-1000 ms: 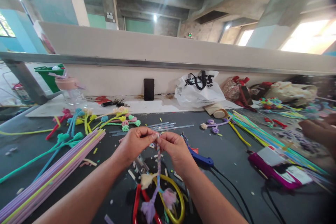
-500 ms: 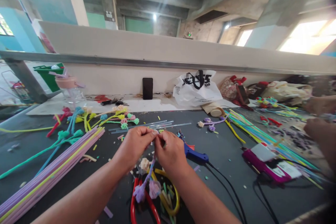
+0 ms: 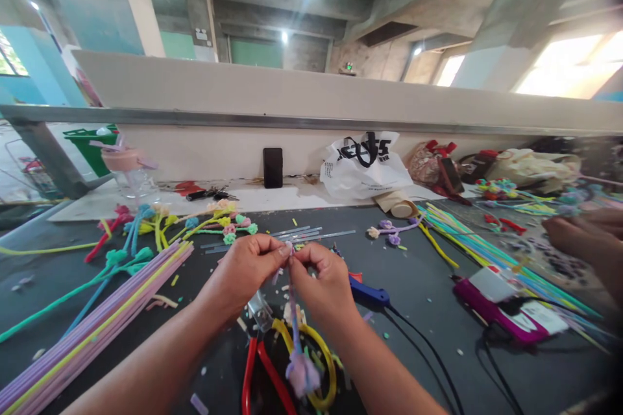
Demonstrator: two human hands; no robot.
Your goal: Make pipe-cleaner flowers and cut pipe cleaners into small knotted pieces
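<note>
My left hand (image 3: 250, 272) and my right hand (image 3: 324, 279) meet above the middle of the dark table, thumbs and forefingers pinched together. Between them they grip the upper end of a pipe-cleaner flower stem (image 3: 294, 318); the exact spot is mostly covered by my fingertips. The stem hangs down, with a fuzzy pale purple-pink blossom (image 3: 302, 373) at its lower end. Beneath it lie red-handled pliers (image 3: 249, 369) and a tool with yellow loop handles (image 3: 332, 369), partly hidden. A blue glue gun (image 3: 370, 292) rests just right of my right hand.
Bundled pipe cleaners (image 3: 97, 324) lie at left, near finished pipe-cleaner flowers (image 3: 117, 256). Clear sticks (image 3: 311, 233) lie behind my hands. A magenta device (image 3: 506, 311) with a cable is at right, by a co-worker's hand (image 3: 579, 237). A phone (image 3: 273, 167) and white bag (image 3: 365, 165) stand behind.
The hanging stem has turned and swung slightly right, so its blossoms now overlap. My hands stay pinched in nearly the same place. The co-worker's hand has shifted at the right.
</note>
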